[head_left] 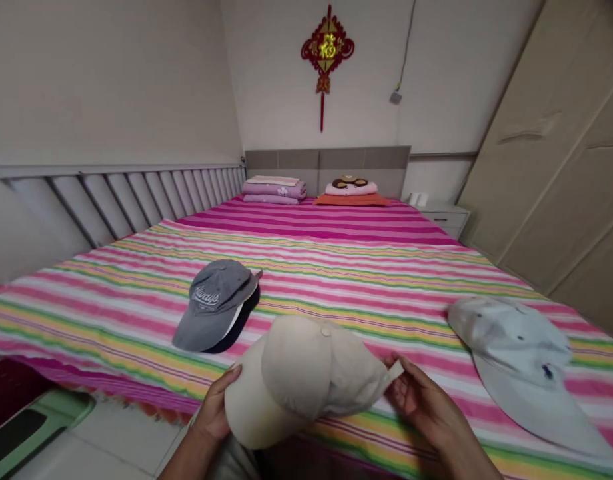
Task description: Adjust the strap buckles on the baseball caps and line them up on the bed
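Striped bedspread (366,280) in a bedroom: a person's left hand (214,407), fingers spread, cups a beige baseball cap (291,380) as the right hand (426,407) has fingers (404,367) clamped on its back strap (394,373); a white cap (516,360), and a grey cap (214,307) atop a black cap (239,323), lie beyond.

Readable items, two only. Grey baseball cap (214,300): front panel has pale stitched script, looks like "Always", slightly soft. Red and gold Chinese knot wall hanging (327,48): large gold character 福 at centre, on the wall above the headboard. Pale blue cap (519,353): small navy embroidered emblem (547,372) near the brim, too small to read, no lettering resolved. Beige cotton cap (291,380): no print or label visible on the side facing the camera.
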### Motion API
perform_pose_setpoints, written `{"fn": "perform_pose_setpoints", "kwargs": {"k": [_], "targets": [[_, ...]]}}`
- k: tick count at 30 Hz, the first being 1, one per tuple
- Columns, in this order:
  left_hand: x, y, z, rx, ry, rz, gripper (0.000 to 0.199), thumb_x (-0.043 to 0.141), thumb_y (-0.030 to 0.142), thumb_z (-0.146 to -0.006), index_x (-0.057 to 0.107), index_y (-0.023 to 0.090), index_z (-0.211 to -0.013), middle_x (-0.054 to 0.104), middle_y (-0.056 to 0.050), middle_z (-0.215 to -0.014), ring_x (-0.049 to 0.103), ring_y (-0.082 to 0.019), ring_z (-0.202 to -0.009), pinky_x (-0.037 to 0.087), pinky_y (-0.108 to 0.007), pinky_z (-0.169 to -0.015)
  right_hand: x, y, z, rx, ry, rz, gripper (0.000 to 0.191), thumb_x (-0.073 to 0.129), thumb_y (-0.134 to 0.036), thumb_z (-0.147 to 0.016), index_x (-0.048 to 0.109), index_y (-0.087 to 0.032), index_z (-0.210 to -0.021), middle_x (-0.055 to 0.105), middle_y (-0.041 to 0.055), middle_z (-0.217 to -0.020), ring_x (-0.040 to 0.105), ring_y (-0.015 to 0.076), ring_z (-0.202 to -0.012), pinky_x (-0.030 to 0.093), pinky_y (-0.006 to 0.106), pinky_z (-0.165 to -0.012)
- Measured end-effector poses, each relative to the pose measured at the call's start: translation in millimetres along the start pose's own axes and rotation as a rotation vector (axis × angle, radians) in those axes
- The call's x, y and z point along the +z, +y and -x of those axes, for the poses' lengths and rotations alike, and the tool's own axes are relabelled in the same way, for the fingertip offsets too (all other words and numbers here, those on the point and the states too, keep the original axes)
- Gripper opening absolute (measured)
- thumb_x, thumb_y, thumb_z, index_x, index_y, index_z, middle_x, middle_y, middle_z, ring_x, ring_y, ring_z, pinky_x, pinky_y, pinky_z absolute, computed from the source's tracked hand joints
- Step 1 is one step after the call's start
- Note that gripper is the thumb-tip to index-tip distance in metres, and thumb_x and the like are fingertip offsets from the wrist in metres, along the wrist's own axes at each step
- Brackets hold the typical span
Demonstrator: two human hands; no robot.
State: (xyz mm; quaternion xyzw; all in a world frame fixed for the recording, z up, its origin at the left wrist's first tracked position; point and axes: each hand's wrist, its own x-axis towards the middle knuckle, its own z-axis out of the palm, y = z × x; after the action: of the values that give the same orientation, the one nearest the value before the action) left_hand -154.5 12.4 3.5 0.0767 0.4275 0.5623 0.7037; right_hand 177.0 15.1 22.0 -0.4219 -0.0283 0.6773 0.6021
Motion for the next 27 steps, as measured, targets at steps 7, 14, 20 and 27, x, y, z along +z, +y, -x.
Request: {"fn": "perform_pose_setpoints", "kwargs": {"k": [7,14,20,27], "targets": [[13.2,67.6,-8.7,0.196,-0.116,0.064,0.032,0.042,0.009,-0.077,0.059,0.013,-0.104,0.071,-0.008,-0.065,0.067,-0.023,-0.063,0.050,-0.042,-0.079,-28.4,8.1,-13.5,-0.012,0.090,0.041,0.022,0.042,0.004,-0.080,0.055,-0.013,-0.085,0.071,0.0063,-0.066,0.067,0.0138,-0.057,0.054,0.020,-0.048],[32.0,151.6,-24.1,0.575,-0.205,0.301,0.043,0.036,0.014,-0.083,0.043,0.014,-0.126,0.072,-0.007,-0.074,0.067,-0.020,-0.069,0.047,-0.040,-0.086,-29.6,11.2,-14.8,-0.024,0.098,0.037,0.022,0.045,0.005,-0.078,0.055,-0.013,-0.085,0.070,0.0039,-0.063,0.065,0.0130,-0.051,0.052,0.018,-0.042],[-4.1,166.7,-42.0,0.408,0.242,0.173,0.044,0.038,0.009,-0.081,0.043,0.010,-0.125,0.071,-0.009,-0.077,0.067,-0.021,-0.067,0.055,-0.037,-0.071,-36.0,11.9,-16.5,0.014,0.054,-0.041,0.024,0.050,0.007,-0.071,0.057,-0.013,-0.083,0.071,0.0062,-0.067,0.066,0.0140,-0.052,0.053,0.020,-0.044],[-31.6,157.6,-48.9,0.373,0.356,0.119,0.041,0.041,0.008,-0.081,0.045,0.007,-0.121,0.067,-0.004,-0.063,0.063,-0.015,-0.050,0.056,-0.026,-0.054,-35.2,11.7,-17.4,0.026,0.053,-0.058,0.024,0.054,0.008,-0.067,0.060,-0.013,-0.079,0.071,0.0069,-0.068,0.066,0.0152,-0.054,0.053,0.020,-0.043]]}}
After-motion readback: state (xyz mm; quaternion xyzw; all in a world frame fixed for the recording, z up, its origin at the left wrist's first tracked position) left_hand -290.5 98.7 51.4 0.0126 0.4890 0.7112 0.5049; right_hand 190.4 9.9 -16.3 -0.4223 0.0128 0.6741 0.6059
